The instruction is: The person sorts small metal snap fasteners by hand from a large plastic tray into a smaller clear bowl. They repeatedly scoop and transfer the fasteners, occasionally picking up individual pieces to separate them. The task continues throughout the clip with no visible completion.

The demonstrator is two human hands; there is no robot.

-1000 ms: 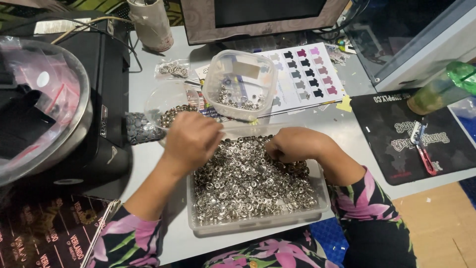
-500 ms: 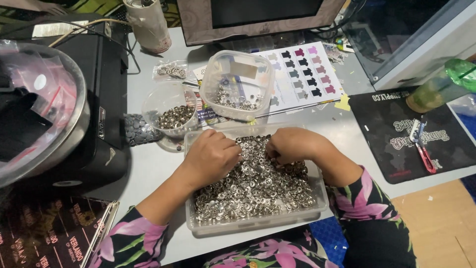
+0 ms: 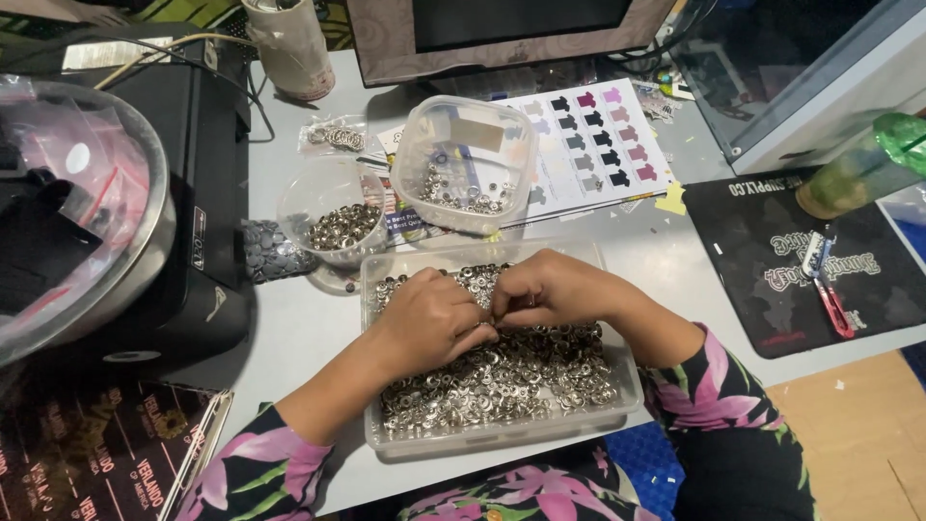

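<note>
A clear rectangular plastic tray [image 3: 617, 400] sits in front of me, heaped with small silver metal rings [image 3: 511, 371]. Both hands are down in it. My left hand [image 3: 429, 320] rests on the pile with its fingers curled. My right hand [image 3: 548, 287] is beside it, and the fingertips of both meet near the tray's middle, pinched on small metal rings. The pieces between the fingers are mostly hidden. Floral sleeves cover both forearms.
Behind the tray stand a round clear bowl [image 3: 313, 198] of rings and a square clear tub [image 3: 463, 125] with a few. A colour-swatch sheet [image 3: 588, 145], a monitor base, a black machine [image 3: 207, 193] at left and a black mat [image 3: 772, 232] with a red-handled tool [image 3: 831, 294] surround them.
My left hand has come away from the round bowl, moving right and down into the tray until its fingertips meet the right hand's. The right hand has stayed put.
</note>
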